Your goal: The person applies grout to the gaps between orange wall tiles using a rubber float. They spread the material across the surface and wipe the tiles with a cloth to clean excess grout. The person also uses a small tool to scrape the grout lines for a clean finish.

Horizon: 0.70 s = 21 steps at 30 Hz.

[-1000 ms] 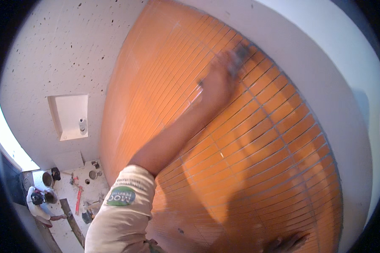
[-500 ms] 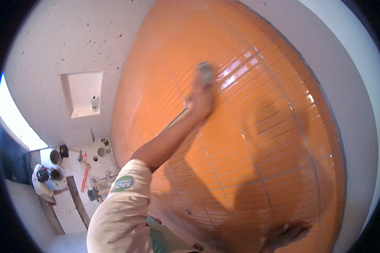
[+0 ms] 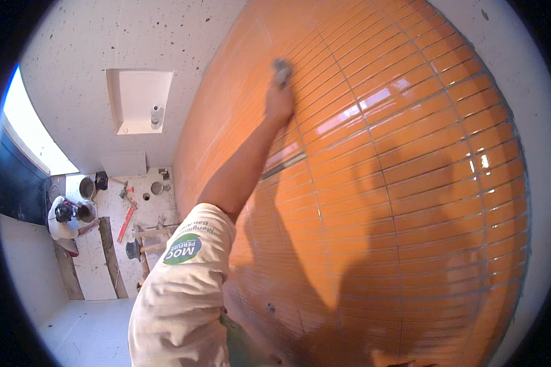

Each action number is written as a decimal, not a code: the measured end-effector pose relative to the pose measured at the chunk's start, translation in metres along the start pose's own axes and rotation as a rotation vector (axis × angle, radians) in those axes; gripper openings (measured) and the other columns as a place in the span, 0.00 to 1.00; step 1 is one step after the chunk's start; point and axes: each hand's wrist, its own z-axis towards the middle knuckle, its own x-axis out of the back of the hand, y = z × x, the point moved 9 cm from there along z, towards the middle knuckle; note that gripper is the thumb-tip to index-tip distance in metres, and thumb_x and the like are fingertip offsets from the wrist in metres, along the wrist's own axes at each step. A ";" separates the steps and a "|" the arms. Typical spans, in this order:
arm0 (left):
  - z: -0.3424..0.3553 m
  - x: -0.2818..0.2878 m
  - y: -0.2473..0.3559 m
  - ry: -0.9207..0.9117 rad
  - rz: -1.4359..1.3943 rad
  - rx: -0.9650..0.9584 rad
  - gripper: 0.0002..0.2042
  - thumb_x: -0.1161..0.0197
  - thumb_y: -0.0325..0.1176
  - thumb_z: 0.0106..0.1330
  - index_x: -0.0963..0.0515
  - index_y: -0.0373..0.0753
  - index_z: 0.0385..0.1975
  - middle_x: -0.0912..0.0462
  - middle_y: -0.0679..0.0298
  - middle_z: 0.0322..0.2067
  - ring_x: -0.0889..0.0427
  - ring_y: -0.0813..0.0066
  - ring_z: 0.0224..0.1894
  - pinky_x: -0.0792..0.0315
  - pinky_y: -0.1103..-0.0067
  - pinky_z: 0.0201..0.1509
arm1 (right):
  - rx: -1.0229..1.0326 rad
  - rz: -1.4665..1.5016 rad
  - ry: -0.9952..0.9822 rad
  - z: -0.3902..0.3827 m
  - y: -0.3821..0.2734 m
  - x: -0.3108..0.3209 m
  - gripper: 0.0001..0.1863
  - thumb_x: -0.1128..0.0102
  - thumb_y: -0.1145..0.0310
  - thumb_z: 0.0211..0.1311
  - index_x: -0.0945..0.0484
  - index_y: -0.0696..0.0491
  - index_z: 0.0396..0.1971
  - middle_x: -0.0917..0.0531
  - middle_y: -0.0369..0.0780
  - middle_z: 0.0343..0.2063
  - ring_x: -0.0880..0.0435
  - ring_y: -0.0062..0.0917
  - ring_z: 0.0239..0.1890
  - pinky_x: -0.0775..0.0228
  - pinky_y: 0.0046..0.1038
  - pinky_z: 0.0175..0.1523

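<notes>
My left hand (image 3: pixel 280 104), on the raised arm in a light beige sleeve, is closed on a grey sponge or cloth (image 3: pixel 281 70), blurred by motion, against a glossy orange tiled wall (image 3: pixel 422 196) with grey grout lines. At the bottom edge right of centre only dark fingertips of my right hand (image 3: pixel 398 364) show at the tiles; whether they are spread or closed is unclear.
At the lower left a crouched co-worker (image 3: pixel 62 223) is by a bucket (image 3: pixel 87 188), white boards (image 3: pixel 92 269), a red straight bar (image 3: pixel 126 223) and scattered tools. A recessed white niche (image 3: pixel 134 92) holds a bottle (image 3: pixel 155 114). A bright opening (image 3: pixel 33 122) is at the left.
My left hand with the grey pad has swept from the upper right leftward, dipped, then moved up again. My right hand has mostly dropped out of view as the view shifted.
</notes>
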 end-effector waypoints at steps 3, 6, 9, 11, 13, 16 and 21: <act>-0.039 0.042 -0.143 0.072 0.065 0.227 0.21 0.51 0.37 0.68 0.34 0.38 0.59 0.27 0.42 0.53 0.28 0.48 0.56 0.32 0.65 0.56 | -0.006 0.003 0.017 0.004 0.000 0.000 0.31 0.62 0.51 0.71 0.39 0.59 0.63 0.43 0.54 0.65 0.48 0.51 0.68 0.53 0.53 0.68; -0.055 0.029 -0.107 0.133 0.043 0.301 0.19 0.51 0.37 0.68 0.33 0.37 0.57 0.26 0.45 0.52 0.26 0.50 0.54 0.32 0.65 0.55 | -0.015 -0.002 0.029 0.001 -0.002 0.002 0.31 0.61 0.51 0.71 0.39 0.59 0.63 0.43 0.54 0.65 0.48 0.50 0.68 0.54 0.53 0.68; -0.050 -0.012 0.027 -0.020 -0.110 0.002 0.16 0.49 0.32 0.67 0.31 0.35 0.52 0.23 0.50 0.43 0.24 0.54 0.46 0.32 0.65 0.53 | -0.003 0.007 0.036 0.003 -0.004 0.004 0.30 0.61 0.51 0.71 0.39 0.59 0.63 0.42 0.53 0.65 0.48 0.50 0.68 0.54 0.53 0.68; -0.084 -0.036 0.145 -0.115 -0.279 -0.424 0.20 0.45 0.29 0.61 0.33 0.34 0.55 0.25 0.46 0.46 0.26 0.48 0.48 0.33 0.62 0.54 | -0.002 0.005 0.021 0.002 -0.005 0.004 0.30 0.61 0.51 0.71 0.39 0.59 0.63 0.42 0.53 0.65 0.48 0.50 0.69 0.54 0.53 0.68; -0.144 -0.060 0.205 -0.159 -0.111 -0.756 0.29 0.42 0.27 0.57 0.38 0.33 0.61 0.36 0.44 0.60 0.37 0.45 0.62 0.43 0.62 0.67 | -0.008 0.008 0.010 0.002 -0.008 0.003 0.30 0.61 0.51 0.71 0.39 0.59 0.63 0.42 0.53 0.65 0.48 0.50 0.69 0.54 0.53 0.68; -0.196 -0.019 0.189 -0.275 -0.128 -0.844 0.31 0.41 0.26 0.56 0.39 0.34 0.62 0.38 0.45 0.63 0.41 0.48 0.67 0.50 0.59 0.71 | 0.007 0.014 0.012 0.015 -0.015 0.005 0.30 0.61 0.52 0.71 0.38 0.59 0.63 0.42 0.53 0.65 0.48 0.49 0.69 0.54 0.52 0.68; -0.216 0.016 0.004 -0.358 -0.038 -0.436 0.26 0.45 0.27 0.62 0.38 0.31 0.62 0.37 0.42 0.61 0.43 0.44 0.66 0.50 0.60 0.70 | -0.004 0.025 0.003 0.012 -0.016 0.006 0.30 0.61 0.52 0.71 0.38 0.59 0.63 0.42 0.53 0.65 0.48 0.49 0.69 0.54 0.52 0.68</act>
